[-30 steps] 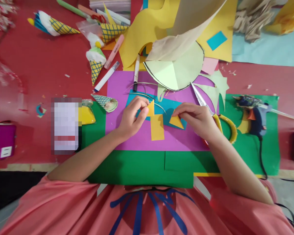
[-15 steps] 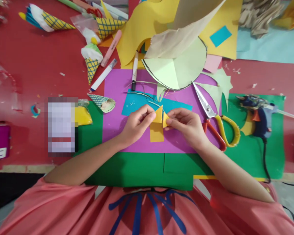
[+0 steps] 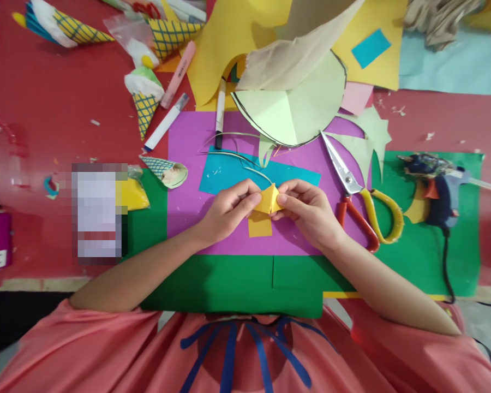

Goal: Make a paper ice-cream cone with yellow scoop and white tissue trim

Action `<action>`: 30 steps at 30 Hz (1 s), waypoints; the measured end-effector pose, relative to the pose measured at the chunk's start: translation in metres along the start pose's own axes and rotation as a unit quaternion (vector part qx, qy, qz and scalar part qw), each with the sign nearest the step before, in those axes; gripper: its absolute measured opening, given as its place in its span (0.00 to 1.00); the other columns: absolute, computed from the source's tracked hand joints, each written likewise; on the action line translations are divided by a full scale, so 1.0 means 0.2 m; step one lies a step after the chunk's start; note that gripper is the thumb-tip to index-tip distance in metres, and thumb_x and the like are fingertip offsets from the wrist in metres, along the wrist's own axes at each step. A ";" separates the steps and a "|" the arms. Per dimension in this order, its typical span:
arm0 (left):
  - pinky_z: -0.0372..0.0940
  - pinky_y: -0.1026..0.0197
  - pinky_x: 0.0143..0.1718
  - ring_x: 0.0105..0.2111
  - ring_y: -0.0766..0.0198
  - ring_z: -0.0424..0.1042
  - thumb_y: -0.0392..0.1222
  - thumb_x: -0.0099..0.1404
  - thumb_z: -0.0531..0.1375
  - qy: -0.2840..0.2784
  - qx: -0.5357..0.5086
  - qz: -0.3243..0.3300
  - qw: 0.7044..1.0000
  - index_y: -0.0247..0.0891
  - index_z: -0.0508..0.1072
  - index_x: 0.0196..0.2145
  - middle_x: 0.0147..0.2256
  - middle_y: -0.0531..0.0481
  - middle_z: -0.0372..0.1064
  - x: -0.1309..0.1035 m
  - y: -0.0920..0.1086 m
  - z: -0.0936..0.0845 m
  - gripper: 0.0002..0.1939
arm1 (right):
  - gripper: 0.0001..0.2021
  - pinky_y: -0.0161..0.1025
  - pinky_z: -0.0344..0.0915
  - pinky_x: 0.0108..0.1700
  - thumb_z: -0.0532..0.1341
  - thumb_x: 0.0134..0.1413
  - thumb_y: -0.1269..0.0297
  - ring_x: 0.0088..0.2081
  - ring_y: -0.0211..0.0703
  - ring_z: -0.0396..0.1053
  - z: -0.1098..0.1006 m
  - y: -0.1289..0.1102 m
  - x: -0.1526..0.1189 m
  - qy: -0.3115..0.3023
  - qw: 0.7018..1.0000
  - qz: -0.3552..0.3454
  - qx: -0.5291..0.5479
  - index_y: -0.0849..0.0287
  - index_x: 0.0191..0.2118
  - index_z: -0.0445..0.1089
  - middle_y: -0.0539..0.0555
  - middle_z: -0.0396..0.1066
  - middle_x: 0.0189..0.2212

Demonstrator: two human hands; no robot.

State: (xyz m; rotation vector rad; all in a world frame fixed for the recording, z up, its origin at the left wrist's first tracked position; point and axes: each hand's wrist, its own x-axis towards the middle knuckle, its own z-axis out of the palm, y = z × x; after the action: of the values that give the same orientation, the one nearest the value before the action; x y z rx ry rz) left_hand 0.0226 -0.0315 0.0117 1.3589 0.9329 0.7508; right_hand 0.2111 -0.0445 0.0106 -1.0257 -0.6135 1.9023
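1. the left piece and the right piece, both small and yellow, are over the purple sheet, close to the near edge of the worktop; their facing edges meet or nearly so, and whether they touch cannot be told.
2. both look like thin paper or card: surely very light, fairly stiff along a fold, easy to bend or crease, and hardly slippery.
3. the outer sides seem the best place to take hold, with light pressure, leaving the middle edges free and the points unbent.
4. the left hand has its grip pinching the left piece between thumb and finger, at its outer side.
5. the right hand pinches the right piece likewise, its other fingers curled.
6. both forearms slant inward from the worktop's near edge, so the hands face each other.
7. a yellow strip lies just below the pieces on the purple sheet; the scissors lie beside the right hand.
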 end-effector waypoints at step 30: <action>0.50 0.68 0.19 0.19 0.74 0.53 0.53 0.71 0.55 0.007 -0.005 -0.003 1.000 0.39 0.61 0.29 0.20 0.59 0.54 -0.01 -0.01 0.01 0.17 | 0.07 0.26 0.70 0.29 0.73 0.48 0.66 0.25 0.29 0.73 0.01 0.01 -0.01 0.017 1.000 -0.013 0.023 0.59 0.31 0.74 0.47 0.75 0.24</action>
State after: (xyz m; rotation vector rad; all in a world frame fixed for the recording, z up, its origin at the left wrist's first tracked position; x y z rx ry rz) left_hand 0.0229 -0.0342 0.0089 1.3433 0.9422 0.7604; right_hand 0.2096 -0.0474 0.0114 -1.0146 -0.5583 1.8642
